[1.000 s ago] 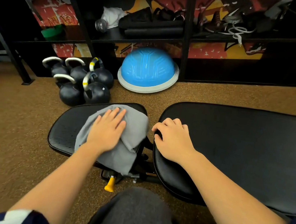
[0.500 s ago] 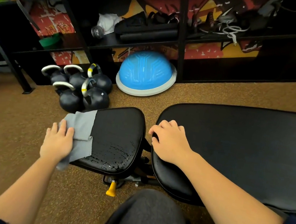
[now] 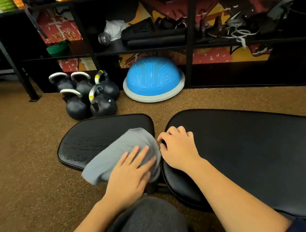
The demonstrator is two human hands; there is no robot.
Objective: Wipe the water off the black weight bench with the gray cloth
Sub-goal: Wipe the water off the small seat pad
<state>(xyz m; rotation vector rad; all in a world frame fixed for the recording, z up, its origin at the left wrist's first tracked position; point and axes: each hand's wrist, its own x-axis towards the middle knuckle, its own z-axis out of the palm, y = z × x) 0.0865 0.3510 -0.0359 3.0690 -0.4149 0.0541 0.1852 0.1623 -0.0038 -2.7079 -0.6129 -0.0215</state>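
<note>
Wipe swings back right
Left hand point(image 3: 131, 173), fingers flat, presses the gray cloth point(image 3: 122, 149) on the black weight bench point(image 3: 95, 135), moved over from the seat's left edge; right hand point(image 3: 178, 150) still grips the backrest's end.

Smooth leatherette-looking padding on the black weight bench point(image 3: 94, 137), slight sheen, wet streaks on the small pad. The gray cloth point(image 3: 124, 147) is soft matt fabric. Floor point(image 3: 15, 166) rough, speckled brown; kettlebells point(image 3: 102, 106) matt black; blue dome point(image 3: 151, 76) ribbed, glossy.
</note>
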